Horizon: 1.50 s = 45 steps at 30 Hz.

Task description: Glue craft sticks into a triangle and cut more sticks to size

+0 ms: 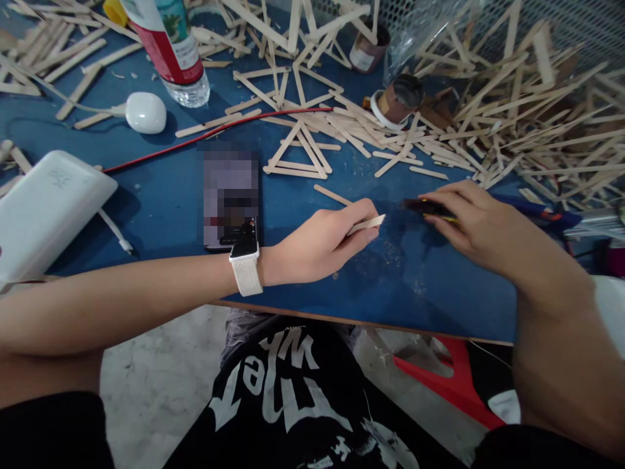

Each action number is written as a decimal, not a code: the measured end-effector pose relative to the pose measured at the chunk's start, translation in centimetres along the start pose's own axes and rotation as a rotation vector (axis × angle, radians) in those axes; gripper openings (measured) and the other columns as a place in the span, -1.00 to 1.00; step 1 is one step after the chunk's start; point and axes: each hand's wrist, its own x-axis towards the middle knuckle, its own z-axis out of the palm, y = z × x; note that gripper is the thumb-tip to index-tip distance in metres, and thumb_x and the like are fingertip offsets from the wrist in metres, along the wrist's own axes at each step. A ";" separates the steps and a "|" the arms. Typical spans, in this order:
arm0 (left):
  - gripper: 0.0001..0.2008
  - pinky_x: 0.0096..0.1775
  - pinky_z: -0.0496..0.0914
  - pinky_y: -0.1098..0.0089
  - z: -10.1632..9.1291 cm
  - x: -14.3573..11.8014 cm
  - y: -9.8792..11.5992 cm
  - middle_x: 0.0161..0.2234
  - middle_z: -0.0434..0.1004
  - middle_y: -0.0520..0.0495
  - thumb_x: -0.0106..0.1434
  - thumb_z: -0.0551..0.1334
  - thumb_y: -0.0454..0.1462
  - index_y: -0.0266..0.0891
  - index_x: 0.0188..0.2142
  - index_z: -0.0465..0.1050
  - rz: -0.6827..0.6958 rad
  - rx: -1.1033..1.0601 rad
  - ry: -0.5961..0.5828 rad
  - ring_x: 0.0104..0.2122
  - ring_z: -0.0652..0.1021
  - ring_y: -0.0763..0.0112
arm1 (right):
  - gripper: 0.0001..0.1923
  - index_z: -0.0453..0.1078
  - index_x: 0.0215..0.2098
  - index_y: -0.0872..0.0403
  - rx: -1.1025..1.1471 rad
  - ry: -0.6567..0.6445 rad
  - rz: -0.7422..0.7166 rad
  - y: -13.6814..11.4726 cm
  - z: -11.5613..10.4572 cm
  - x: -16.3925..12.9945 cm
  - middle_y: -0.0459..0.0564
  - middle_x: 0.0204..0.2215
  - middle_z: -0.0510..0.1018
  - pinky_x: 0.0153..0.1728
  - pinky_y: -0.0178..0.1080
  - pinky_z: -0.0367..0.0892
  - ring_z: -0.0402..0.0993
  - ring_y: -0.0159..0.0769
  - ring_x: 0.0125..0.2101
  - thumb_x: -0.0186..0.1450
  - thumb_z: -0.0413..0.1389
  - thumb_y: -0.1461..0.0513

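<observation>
My left hand [319, 244], with a white-strapped watch on its wrist, is closed around a wooden craft stick [367, 225] whose angled end sticks out between thumb and fingers. Another craft stick [332, 194] shows just behind this hand; whether it is touched cannot be made out. To the right, my right hand [481, 221] grips a small dark tool with yellow edges [424, 206]; blur hides its exact kind. A short gap separates the tool from the stick's end. Beyond both hands lies a triangle of joined craft sticks [297, 153] on the blue table [390, 280].
A phone [232, 195] lies left of my left hand. Farther left are a white power bank [58, 208], a white earbud case [146, 113] and a bottle [170, 52]. Loose sticks [469, 143] pile up at the back right, around a small open pot [403, 98].
</observation>
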 end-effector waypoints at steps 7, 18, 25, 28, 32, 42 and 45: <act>-0.76 -0.20 0.35 0.31 0.3 0.1 -0.5 -0.31 0.37 0.09 0.79 0.12 -0.16 -0.05 -0.12 0.18 0.003 0.015 0.069 -0.35 0.46 0.36 | -0.74 0.49 0.22 -0.04 0.169 0.384 0.120 -5.3 0.0 2.1 0.13 -0.07 0.76 -0.18 -0.08 0.59 0.74 -0.13 -0.21 0.72 0.29 0.01; -0.65 -0.27 0.25 0.26 0.0 0.1 0.2 -0.34 0.38 0.10 0.80 0.20 -0.06 -0.05 -0.17 0.19 0.004 -0.030 0.100 -0.39 0.41 0.36 | -0.55 0.59 0.36 -0.05 0.304 0.628 -0.155 -11.1 4.2 5.1 0.05 -0.04 0.76 -0.24 -0.16 0.53 0.72 -0.18 -0.17 0.84 -0.02 -0.06; -0.47 -0.25 0.33 0.28 -0.4 0.4 0.5 -0.28 0.35 0.11 0.64 0.43 0.19 -0.08 -0.12 0.26 0.026 -0.110 0.003 -0.36 0.36 0.40 | -0.53 0.55 0.09 -0.04 0.369 0.618 -0.187 -11.4 4.8 5.0 -0.04 -0.25 0.71 -0.33 -0.16 0.45 0.64 -0.23 -0.35 0.84 -0.05 -0.12; -0.42 -0.25 0.34 0.28 -0.6 0.5 0.3 -0.26 0.38 0.10 0.60 0.46 0.23 -0.07 -0.13 0.23 0.043 -0.080 -0.009 -0.35 0.36 0.39 | -0.65 0.53 0.14 -0.05 0.372 0.596 -0.220 -11.7 4.8 4.9 -0.13 -0.36 0.66 -0.39 -0.20 0.41 0.57 -0.27 -0.47 0.83 0.03 -0.07; -0.46 -0.26 0.34 0.29 -0.5 0.5 0.0 -0.27 0.39 0.09 0.66 0.41 0.20 -0.07 -0.16 0.25 0.072 -0.026 -0.027 -0.35 0.41 0.39 | -0.62 0.52 0.23 -0.05 0.362 0.570 -0.236 -11.9 4.8 4.5 -0.10 -0.29 0.73 -0.39 -0.19 0.42 0.56 -0.28 -0.48 0.82 0.03 -0.09; -0.59 -0.35 0.30 0.34 -0.9 0.2 0.1 -0.35 0.36 0.15 0.72 0.39 -0.02 -0.07 -0.16 0.25 0.108 -0.022 -0.050 -0.43 0.39 0.45 | -0.61 0.58 0.15 -0.02 0.379 0.557 -0.226 -12.5 4.3 4.1 -0.09 -0.30 0.72 -0.30 -0.21 0.43 0.65 -0.26 -0.37 0.83 0.02 -0.06; -0.61 -0.38 0.28 0.35 -1.1 0.1 0.0 -0.40 0.33 0.17 0.71 0.39 0.00 -0.07 -0.13 0.26 0.083 -0.014 -0.092 -0.46 0.36 0.44 | -0.59 0.59 0.12 -0.02 0.396 0.482 -0.197 -12.4 4.1 3.9 -0.08 -0.28 0.74 -0.32 -0.23 0.40 0.68 -0.27 -0.34 0.83 0.01 -0.07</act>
